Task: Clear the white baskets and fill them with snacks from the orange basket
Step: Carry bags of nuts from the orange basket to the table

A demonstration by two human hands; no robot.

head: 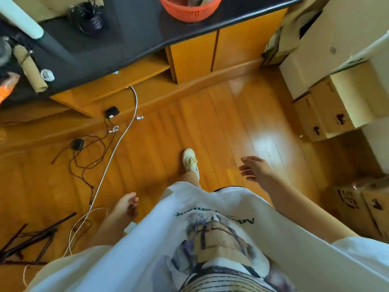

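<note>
The orange basket [190, 9] stands on the black countertop [134, 32] at the top of the view, cut off by the frame edge, with some packets showing inside. No white basket is in view. My left hand [127, 204] hangs low beside my body, fingers loosely curled, holding nothing. My right hand [255, 168] is stretched out over the wooden floor with fingers spread and empty. Both hands are far below the counter.
Cables and black power adapters [112, 112] trail over the wooden floor [168, 127] at left, with dark rods [31, 237] at lower left. Cardboard boxes [336, 106] are stacked along the right. A cardboard tube [29, 66] lies on the counter. My shoe [190, 159] is mid-floor.
</note>
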